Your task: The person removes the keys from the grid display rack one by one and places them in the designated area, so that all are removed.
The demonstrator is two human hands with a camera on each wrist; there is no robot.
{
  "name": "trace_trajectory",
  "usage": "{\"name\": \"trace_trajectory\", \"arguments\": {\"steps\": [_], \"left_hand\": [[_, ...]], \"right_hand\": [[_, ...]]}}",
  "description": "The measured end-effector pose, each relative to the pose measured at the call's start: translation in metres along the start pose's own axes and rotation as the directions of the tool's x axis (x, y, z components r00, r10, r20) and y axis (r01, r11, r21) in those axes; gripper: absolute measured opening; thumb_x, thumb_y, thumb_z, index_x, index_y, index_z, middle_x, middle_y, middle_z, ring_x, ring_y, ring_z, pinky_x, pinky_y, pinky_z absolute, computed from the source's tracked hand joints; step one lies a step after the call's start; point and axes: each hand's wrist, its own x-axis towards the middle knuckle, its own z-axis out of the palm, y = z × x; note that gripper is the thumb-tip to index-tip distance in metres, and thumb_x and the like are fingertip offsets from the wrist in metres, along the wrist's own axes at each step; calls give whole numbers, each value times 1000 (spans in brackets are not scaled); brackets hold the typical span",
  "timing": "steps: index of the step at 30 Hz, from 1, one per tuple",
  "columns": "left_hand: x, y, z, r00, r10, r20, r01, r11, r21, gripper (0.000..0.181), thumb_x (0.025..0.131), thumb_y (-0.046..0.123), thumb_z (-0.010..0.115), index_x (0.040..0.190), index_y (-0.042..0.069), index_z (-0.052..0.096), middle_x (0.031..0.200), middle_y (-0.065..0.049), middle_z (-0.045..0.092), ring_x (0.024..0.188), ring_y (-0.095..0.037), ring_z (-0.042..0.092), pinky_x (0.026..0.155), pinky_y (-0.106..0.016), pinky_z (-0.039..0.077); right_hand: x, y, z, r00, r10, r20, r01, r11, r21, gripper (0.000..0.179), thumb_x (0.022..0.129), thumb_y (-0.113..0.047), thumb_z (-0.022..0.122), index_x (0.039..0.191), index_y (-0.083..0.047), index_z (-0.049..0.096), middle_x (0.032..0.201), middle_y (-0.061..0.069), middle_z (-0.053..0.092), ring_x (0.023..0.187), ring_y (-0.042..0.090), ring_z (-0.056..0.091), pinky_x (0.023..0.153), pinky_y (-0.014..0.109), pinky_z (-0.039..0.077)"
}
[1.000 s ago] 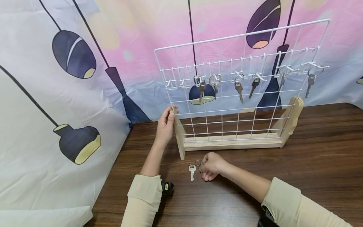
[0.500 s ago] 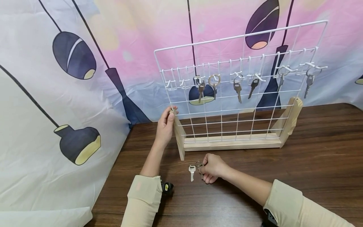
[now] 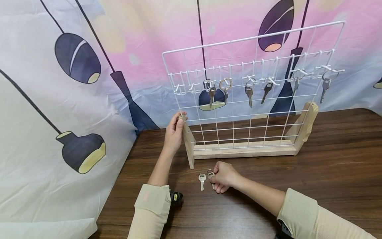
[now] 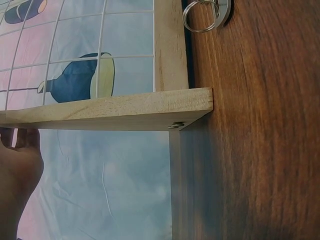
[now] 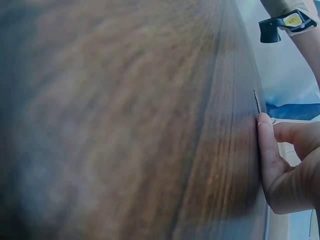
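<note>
In the head view my left hand (image 3: 173, 132) grips the top of the left wooden upright (image 3: 188, 142) of a white wire rack (image 3: 232, 119). My right hand (image 3: 225, 176) is low over the table just in front of the rack, thumb and fingers pinching a silver key (image 3: 211, 175) with a ring. Beside that key, to its left, a second silver key (image 3: 202, 181) lies flat on the wood. The right wrist view shows the right hand (image 5: 290, 167) with its fingertips right at the tabletop; the held key is mostly hidden there.
Several keys on rings, such as a brass-ringed one (image 3: 225, 84), hang from white hooks along the rack; two hooks (image 3: 185, 88) at the left carry none. A patterned curtain (image 3: 134, 59) stands behind the dark wooden table (image 3: 343, 159).
My right hand has shifted slightly left and down, and the pinched key has turned so more of its bright head shows. A hanging key has swung a little. The left hand stays put.
</note>
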Motion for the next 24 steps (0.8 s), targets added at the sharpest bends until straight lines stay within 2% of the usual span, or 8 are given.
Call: {"name": "trace_trajectory", "arguments": {"steps": [4, 7, 10, 12, 15, 18, 24], "left_hand": [[0, 2, 0, 1000, -26, 8, 26, 1000, -14, 30, 99, 2, 36, 125, -11, 44, 123, -27, 50, 115, -36, 48, 96, -33, 35], [-1, 11, 2, 999, -43, 15, 43, 999, -8, 30, 98, -1, 35, 124, -14, 43, 122, -29, 49, 114, -38, 47, 95, -33, 36], [-2, 23, 4, 999, -45, 15, 45, 999, 3, 29, 98, -2, 35, 122, -16, 42, 121, -31, 49, 114, -40, 47, 94, -33, 36], [-3, 30, 5, 999, -41, 14, 40, 999, 16, 28, 98, -3, 34, 121, -16, 42, 119, -31, 49, 113, -41, 47, 94, -32, 36], [-3, 31, 5, 999, -38, 14, 38, 999, 9, 28, 98, -2, 34, 122, -16, 42, 119, -32, 49, 113, -40, 46, 93, -31, 36], [-3, 31, 4, 999, -39, 13, 39, 999, 10, 29, 98, -2, 34, 122, -16, 42, 119, -32, 49, 113, -40, 46, 94, -31, 36], [-4, 31, 4, 999, -38, 12, 38, 999, 1, 29, 98, -2, 34, 123, -16, 42, 119, -33, 49, 113, -40, 46, 94, -31, 36]], "right_hand": [[0, -5, -7, 1000, -25, -11, 25, 999, -22, 20, 78, 2, 65, 86, 1, 46, 49, 13, 58, 37, 16, 56, 40, 31, 49], [-2, -14, -18, 995, -91, -31, 88, 994, -69, 19, 80, -2, 66, 88, 1, 49, 52, 12, 58, 39, 17, 56, 41, 30, 49], [-6, -29, -34, 980, -191, -61, 183, 976, -118, 16, 83, -6, 66, 90, 0, 53, 54, 9, 59, 43, 21, 58, 44, 33, 50], [-10, -40, -45, 958, -272, -95, 256, 955, -149, 14, 84, -8, 66, 90, -1, 56, 56, 6, 59, 48, 24, 60, 47, 35, 51], [-17, -58, -60, 907, -386, -168, 351, 914, -203, 13, 84, -12, 66, 91, -3, 59, 58, 3, 61, 52, 23, 61, 48, 34, 49], [-22, -74, -71, 842, -481, -246, 426, 871, -246, 15, 85, -15, 66, 94, -4, 62, 62, 2, 63, 54, 17, 60, 50, 30, 46], [-24, -100, -81, 708, -593, -384, 551, 804, -225, 23, 86, -16, 66, 104, -4, 60, 71, 2, 67, 59, 13, 62, 56, 29, 48]]}}
